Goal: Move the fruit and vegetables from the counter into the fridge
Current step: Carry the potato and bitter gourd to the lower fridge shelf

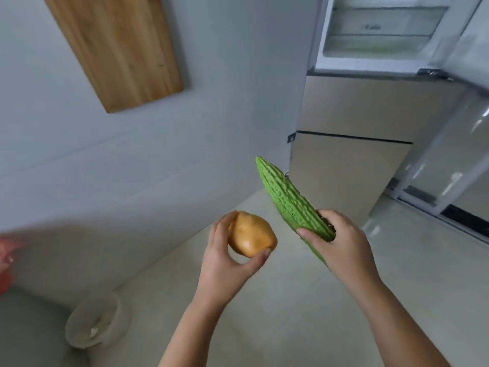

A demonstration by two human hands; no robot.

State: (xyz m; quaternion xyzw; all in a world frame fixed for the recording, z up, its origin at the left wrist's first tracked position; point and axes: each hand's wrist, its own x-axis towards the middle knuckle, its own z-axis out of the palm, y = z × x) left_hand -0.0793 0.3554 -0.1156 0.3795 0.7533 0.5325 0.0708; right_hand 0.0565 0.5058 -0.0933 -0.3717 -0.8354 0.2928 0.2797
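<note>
Both grips are full, and the produce is held in the air short of the fridge.
The left grip (225, 260) curls fingers and thumb round a rounded yellow-brown potato (251, 233). The right grip (341, 245) clasps the lower end of a long, bumpy green bitter gourd (285, 197), whose tip slants up and to the left. The two are near each other but apart. Beyond them stands a beige-fronted fridge (357, 107) with its upper compartment (381, 30) open. A white bucket (92, 324) sits at the lower left.

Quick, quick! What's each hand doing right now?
The left hand is closed, holding the potato.
The right hand is closed, holding the bitter gourd.
</note>
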